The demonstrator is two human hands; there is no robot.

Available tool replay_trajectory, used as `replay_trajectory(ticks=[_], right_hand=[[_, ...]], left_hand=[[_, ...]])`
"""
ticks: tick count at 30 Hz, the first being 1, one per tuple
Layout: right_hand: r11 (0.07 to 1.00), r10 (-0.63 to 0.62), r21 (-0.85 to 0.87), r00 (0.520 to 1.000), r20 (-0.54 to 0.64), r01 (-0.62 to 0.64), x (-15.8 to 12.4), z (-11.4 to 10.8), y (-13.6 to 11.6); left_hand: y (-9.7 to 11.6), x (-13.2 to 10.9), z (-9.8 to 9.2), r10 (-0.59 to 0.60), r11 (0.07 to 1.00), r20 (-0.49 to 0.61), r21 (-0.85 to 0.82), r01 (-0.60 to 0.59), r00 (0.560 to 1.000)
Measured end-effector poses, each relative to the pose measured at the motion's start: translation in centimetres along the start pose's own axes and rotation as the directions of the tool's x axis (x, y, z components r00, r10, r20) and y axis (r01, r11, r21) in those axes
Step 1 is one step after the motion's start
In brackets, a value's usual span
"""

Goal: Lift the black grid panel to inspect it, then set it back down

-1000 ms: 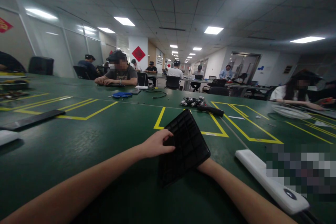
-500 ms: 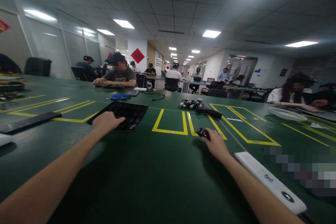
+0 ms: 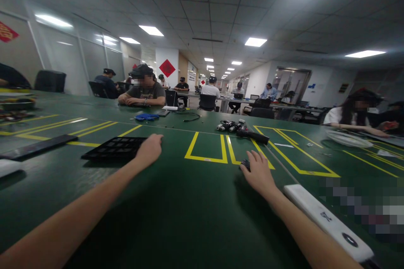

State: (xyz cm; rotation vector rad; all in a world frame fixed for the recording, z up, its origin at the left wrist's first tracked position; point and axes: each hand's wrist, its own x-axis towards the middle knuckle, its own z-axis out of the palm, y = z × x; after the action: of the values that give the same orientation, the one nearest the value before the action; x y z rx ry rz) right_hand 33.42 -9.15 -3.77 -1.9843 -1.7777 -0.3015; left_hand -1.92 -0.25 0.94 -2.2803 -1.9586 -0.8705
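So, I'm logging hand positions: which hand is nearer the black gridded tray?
Left. The left hand sits at the right end of the black gridded tray, seemingly touching it. The right hand is far off to its right, over a small black object.

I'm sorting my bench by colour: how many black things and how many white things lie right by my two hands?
Black: 2, the tray at the left hand and the small piece partly under the right hand.
White: 1, the long bar to the right of that hand.
Total: 3.
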Motion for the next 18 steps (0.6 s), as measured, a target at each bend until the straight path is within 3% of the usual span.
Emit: replay_trajectory(ticks=[2,5,7,10,14,18], right_hand=[[0.987,-0.094,0.130,0.996,0.008,0.092,-1.0,-0.2,-1.6],[0.910,-0.221,0.372,0.974,0.057,0.184,-2.9,0.0,-3.9],[0.865,-0.288,0.461,0.949,0.130,0.200,-4.0,0.3,-5.0],[0.855,-0.363,0.474,0.896,0.255,0.212,-5.0,0.7,-5.8],[0.859,-0.381,0.460,0.880,0.282,0.225,-5.3,0.8,-6.1],[0.863,-0.392,0.435,0.884,0.256,0.257,-4.6,0.0,-5.8]], left_hand=[[3.5,-1.8,2.1,0.170,0.984,0.092,-0.068,-0.165,0.981],[7.1,-4.8,4.5,0.367,0.928,0.230,-0.152,-0.339,0.901],[8.2,-6.2,5.2,0.430,0.903,0.307,-0.154,-0.401,0.849],[8.4,-6.9,5.1,0.474,0.880,0.350,-0.171,-0.442,0.808],[8.0,-6.8,4.8,0.507,0.862,0.323,-0.201,-0.465,0.799],[7.7,-6.5,5.0,0.474,0.866,0.078,-0.219,-0.449,0.877]])
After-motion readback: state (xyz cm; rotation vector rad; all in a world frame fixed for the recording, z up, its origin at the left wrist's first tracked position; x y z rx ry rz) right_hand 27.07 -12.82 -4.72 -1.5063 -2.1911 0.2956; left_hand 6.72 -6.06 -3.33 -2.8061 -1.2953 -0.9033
